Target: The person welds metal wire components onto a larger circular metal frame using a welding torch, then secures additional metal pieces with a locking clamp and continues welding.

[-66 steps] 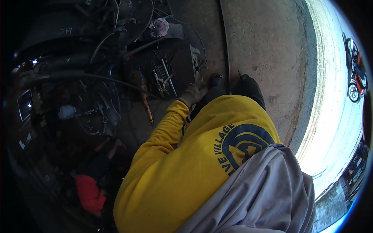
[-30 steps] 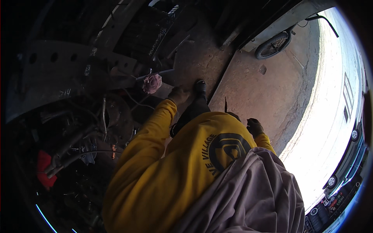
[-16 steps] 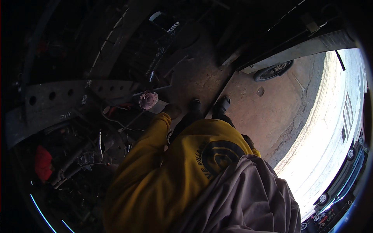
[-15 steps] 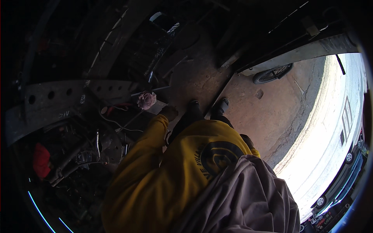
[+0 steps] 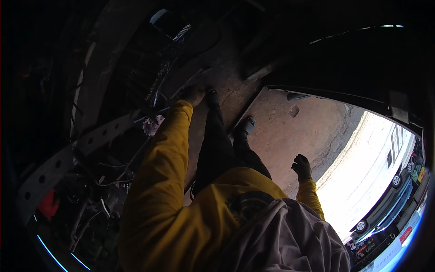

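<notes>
Two hands, both empty as far as I see: left hand (image 5: 194, 94) loosely curled by the dark metal frame (image 5: 181, 79) at eleven o'clock, right hand (image 5: 302, 167) half-open at three; nothing gripped yet

Left hand (image 5: 194, 94) gloved, arm stretched forward; right hand (image 5: 302, 167) gloved, hanging free, fingers curled.
</notes>
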Motion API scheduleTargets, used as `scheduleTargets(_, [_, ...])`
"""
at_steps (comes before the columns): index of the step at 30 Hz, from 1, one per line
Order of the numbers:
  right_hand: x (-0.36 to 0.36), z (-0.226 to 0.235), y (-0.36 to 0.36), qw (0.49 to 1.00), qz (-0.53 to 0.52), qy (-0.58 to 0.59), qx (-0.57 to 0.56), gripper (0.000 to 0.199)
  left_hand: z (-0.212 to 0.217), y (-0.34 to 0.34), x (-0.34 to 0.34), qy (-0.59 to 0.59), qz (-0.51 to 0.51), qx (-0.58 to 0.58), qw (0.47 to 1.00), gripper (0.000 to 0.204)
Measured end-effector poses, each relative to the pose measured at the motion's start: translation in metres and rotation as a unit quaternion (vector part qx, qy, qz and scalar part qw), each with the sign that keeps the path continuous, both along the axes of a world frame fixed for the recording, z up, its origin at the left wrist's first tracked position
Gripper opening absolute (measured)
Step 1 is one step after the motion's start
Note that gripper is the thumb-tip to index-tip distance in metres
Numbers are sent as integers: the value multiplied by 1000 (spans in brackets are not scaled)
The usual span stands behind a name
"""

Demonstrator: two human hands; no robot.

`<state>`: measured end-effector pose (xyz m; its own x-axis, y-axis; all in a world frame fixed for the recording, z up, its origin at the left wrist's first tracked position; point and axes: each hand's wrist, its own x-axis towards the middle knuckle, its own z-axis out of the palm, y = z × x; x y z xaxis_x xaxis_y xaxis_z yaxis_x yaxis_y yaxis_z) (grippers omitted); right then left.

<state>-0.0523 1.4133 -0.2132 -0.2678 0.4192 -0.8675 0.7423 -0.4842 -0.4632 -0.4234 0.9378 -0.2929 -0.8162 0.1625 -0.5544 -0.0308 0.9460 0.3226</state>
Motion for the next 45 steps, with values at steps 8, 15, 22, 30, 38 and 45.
scheduleTargets(8, [103,-16,-89,971,97,-206,-78,45,-38,65,-237,103,-167,-176,965,25])
scheduleTargets(15, [152,-30,-122,941,159,-296,-50,48,-144,60,-357,290,-233,-258,892,28])
scheduleTargets(22, [105,-21,-139,942,105,-315,-57,48,-174,68,-381,411,-312,-274,812,31])
scheduleTargets(30, [77,-31,-136,944,125,-301,-57,49,-128,40,-372,434,-250,-220,837,34])
scheduleTargets(38, [61,-37,-122,947,151,-281,-49,49,-6,-20,-388,354,131,-7,926,50])
scheduleTargets(45, [52,-40,-118,951,162,-262,-35,49,17,-30,-371,195,229,457,837,24])
